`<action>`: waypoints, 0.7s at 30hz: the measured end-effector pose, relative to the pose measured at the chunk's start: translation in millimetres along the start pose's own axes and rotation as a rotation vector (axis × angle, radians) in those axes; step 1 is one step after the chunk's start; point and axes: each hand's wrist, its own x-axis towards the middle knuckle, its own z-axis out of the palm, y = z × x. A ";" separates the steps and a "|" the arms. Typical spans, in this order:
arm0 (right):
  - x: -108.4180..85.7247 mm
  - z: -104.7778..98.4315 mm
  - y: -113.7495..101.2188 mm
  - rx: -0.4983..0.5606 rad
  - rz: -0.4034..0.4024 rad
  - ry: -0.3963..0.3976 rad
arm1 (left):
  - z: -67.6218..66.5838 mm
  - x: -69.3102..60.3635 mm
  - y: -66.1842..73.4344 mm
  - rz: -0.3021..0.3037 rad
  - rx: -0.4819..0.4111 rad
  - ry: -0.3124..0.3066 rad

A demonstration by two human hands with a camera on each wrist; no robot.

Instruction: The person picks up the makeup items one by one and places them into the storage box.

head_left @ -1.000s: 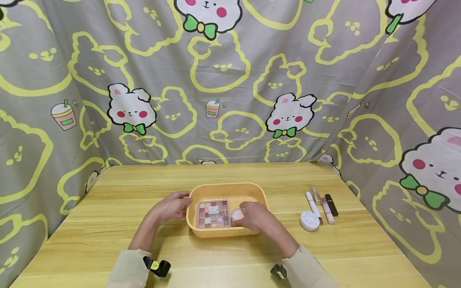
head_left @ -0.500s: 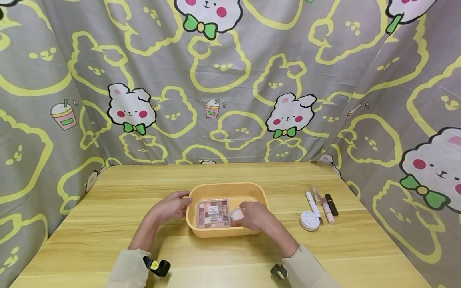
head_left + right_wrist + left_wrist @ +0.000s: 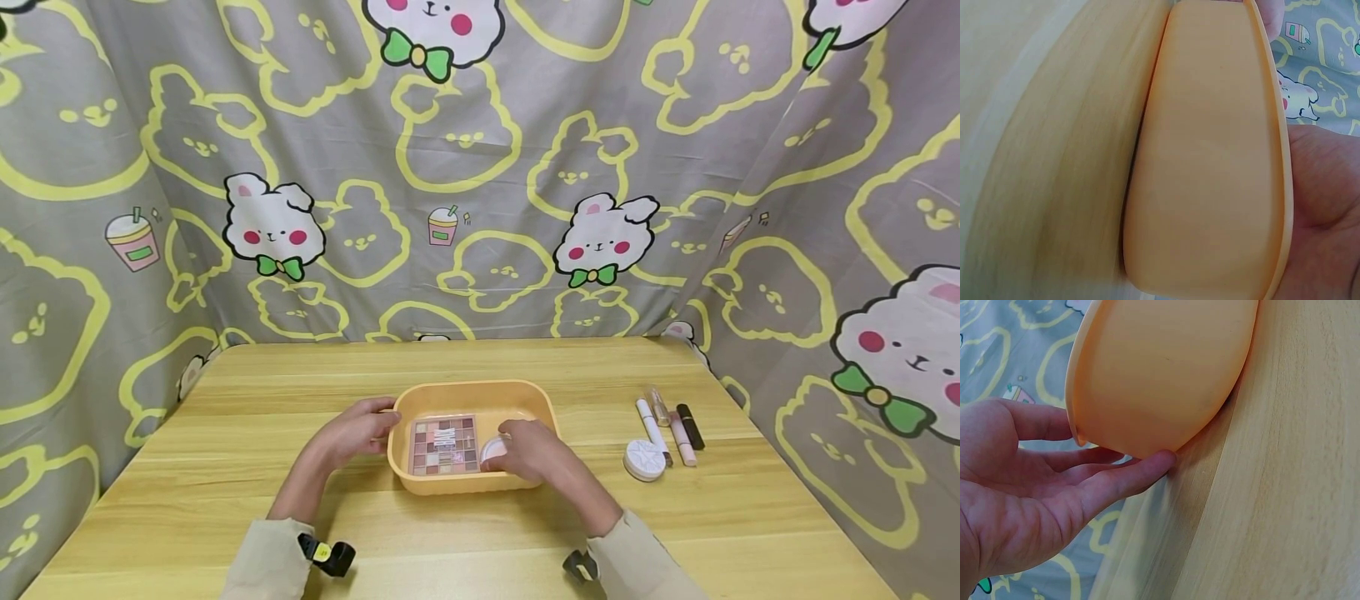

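Observation:
A round powder compact (image 3: pixel 494 449) with a pale top lies inside the orange plastic basket (image 3: pixel 474 389). My right hand (image 3: pixel 534 451) reaches over the basket's near right side and holds the compact at its edge, covering part of it. To its left, an eyeshadow palette (image 3: pixel 444 446) with many colour squares lies flat in the basket. My left hand (image 3: pixel 365 429) rests against the basket's left end. In the left wrist view its extended fingers (image 3: pixel 1129 478) touch the outer wall and rim. The right wrist view shows the basket's outer wall (image 3: pixel 1210 144), with the compact hidden.
On the right of the wooden table (image 3: pixel 465 542) lie a white round case (image 3: pixel 644 460) with a star pattern, a white tube (image 3: pixel 651 425), a clear tube (image 3: pixel 659 408), a pink tube (image 3: pixel 683 439) and a black tube (image 3: pixel 690 427). A patterned curtain (image 3: pixel 495 183) surrounds the table.
The compact's visible top has turned slightly under my right fingers and looks paler, with less of its side showing. Both arms and the basket stay in place.

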 end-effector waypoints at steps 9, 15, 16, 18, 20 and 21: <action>0.2 0.3 0.8 0.002 0.009 0.002 | 0.1 0.2 0.5 0.009 -0.004 -0.005; 1.5 0.3 1.1 -0.006 0.012 0.000 | 0.1 0.0 0.9 0.010 -0.005 -0.007; 1.6 0.4 1.2 -0.005 0.011 0.001 | 0.1 -0.1 0.9 0.008 -0.004 -0.007; 1.8 0.7 1.6 -0.005 0.011 0.002 | 0.2 -0.2 0.8 0.005 0.000 -0.006; 2.0 1.0 1.7 -0.006 0.010 0.002 | 0.3 -0.3 0.8 0.000 0.004 -0.002; 2.1 1.0 1.7 -0.007 0.010 0.003 | 0.3 -0.3 0.7 -0.002 0.005 0.000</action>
